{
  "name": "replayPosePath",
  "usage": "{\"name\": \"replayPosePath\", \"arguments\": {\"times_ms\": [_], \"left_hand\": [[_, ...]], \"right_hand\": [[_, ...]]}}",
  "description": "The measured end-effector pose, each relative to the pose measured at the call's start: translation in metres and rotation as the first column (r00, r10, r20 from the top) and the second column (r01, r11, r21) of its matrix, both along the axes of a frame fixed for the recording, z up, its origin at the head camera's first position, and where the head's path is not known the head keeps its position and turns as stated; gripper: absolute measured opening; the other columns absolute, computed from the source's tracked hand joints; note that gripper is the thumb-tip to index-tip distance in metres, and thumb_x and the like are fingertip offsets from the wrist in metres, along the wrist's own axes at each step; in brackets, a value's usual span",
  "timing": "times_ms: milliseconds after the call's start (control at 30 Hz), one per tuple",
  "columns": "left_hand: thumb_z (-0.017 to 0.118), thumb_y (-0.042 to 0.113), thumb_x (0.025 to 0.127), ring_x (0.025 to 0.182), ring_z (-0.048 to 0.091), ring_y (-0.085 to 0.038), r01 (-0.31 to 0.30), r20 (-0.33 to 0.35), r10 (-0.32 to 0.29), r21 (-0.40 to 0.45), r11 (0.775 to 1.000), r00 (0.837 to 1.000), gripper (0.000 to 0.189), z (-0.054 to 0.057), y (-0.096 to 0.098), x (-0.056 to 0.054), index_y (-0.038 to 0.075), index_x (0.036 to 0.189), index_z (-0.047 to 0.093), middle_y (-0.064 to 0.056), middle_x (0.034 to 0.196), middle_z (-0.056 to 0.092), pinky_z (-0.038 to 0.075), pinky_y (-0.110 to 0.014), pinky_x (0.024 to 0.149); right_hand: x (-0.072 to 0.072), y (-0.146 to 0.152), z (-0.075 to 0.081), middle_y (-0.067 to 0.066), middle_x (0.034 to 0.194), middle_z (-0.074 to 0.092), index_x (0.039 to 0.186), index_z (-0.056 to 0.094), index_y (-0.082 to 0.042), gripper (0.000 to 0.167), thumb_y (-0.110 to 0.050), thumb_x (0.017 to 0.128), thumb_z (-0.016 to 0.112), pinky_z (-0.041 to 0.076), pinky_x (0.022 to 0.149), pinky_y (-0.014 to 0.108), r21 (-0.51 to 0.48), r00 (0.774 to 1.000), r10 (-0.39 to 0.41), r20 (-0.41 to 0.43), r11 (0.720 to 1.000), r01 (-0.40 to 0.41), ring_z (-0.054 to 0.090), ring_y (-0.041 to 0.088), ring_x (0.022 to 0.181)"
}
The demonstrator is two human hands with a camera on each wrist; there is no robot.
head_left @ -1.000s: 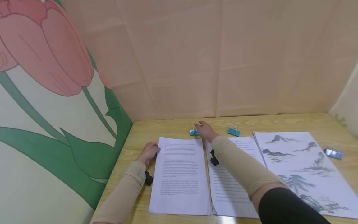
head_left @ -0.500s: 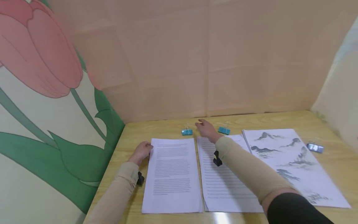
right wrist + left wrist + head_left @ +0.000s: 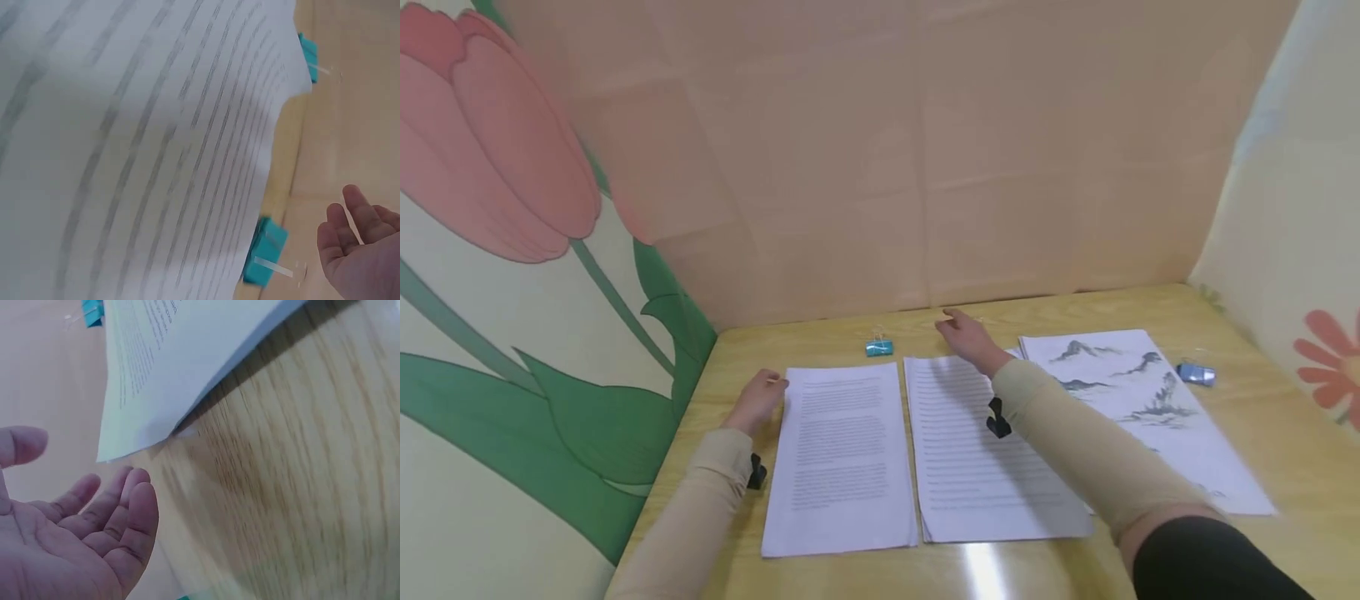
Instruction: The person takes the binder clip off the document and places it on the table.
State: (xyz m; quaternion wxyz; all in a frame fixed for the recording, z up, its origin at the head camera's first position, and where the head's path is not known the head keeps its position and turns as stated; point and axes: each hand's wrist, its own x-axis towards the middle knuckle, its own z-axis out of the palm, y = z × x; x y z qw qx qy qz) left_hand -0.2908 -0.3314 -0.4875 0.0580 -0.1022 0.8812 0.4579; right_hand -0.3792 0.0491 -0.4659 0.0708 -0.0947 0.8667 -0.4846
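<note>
My left hand [image 3: 757, 400], fingers relaxed, is beside the upper left corner of the left stack of printed paper [image 3: 835, 458]. In the left wrist view the fingertips [image 3: 142, 500] are close to that stack's corner, the palm holding nothing. My right hand [image 3: 970, 340] reaches over the top edge of the middle printed stack [image 3: 962, 450], fingers loosely bent and nothing in them. Near it in the right wrist view is a teal binder clip [image 3: 265, 253], mostly hidden behind the hand in the head view. Another teal binder clip [image 3: 879, 347] lies behind the left stack.
On the right lies a stack topped by an ink landscape print [image 3: 1150, 417], partly covered by my right sleeve [image 3: 1075, 442]. A dark, shiny binder clip [image 3: 1196, 374] sits beyond its right edge. The wooden table [image 3: 842, 579] ends at a tan backdrop [image 3: 820, 167].
The head view has turned right, shifting the papers leftward in it. My right hand has moved right, from the left teal clip to the other one. My left hand stays by the left stack's corner.
</note>
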Motion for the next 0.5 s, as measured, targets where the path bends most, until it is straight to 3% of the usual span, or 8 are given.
{"name": "replayPosePath", "arguments": {"times_ms": [133, 333, 500], "left_hand": [[0.047, 0.030, 0.108, 0.132, 0.046, -0.047, -0.014, -0.007, 0.014, 0.000, 1.000, 1.000, 0.056, 0.004, -0.012, 0.000, -0.009, 0.147, 0.037, -0.034, 0.146, 0.044, 0.039, -0.058, 0.108], [0.043, 0.045, 0.107, 0.136, 0.042, -0.049, -0.057, 0.006, 0.057, -0.039, 0.998, 0.998, 0.070, 0.007, -0.030, 0.009, -0.005, 0.154, 0.029, -0.033, 0.150, 0.039, 0.036, -0.060, 0.110], [0.041, 0.049, 0.107, 0.135, 0.042, -0.049, -0.078, -0.028, 0.077, -0.076, 0.994, 0.997, 0.073, 0.008, -0.043, 0.012, -0.003, 0.156, 0.027, -0.033, 0.151, 0.039, 0.037, -0.060, 0.109]], "right_hand": [[-0.004, 0.015, 0.002, 0.034, 0.150, 0.044, 0.157, 0.026, 0.010, 0.061, -0.027, 0.111, 0.042, 0.039, 0.111, 0.055, 0.040, 1.000, 0.003, -0.024, 0.999, -0.002, 0.044, 0.047, 0.138], [-0.003, 0.039, -0.004, 0.033, 0.150, 0.044, 0.158, 0.024, 0.009, 0.063, -0.031, 0.111, 0.040, 0.038, 0.111, 0.057, 0.122, 0.999, 0.007, -0.032, 0.992, -0.003, 0.042, 0.048, 0.139], [0.000, 0.070, -0.003, 0.033, 0.146, 0.049, 0.157, 0.026, 0.009, 0.063, -0.032, 0.112, 0.039, 0.039, 0.109, 0.059, 0.222, 0.995, 0.027, -0.099, 0.975, -0.004, 0.045, 0.050, 0.135]]}}
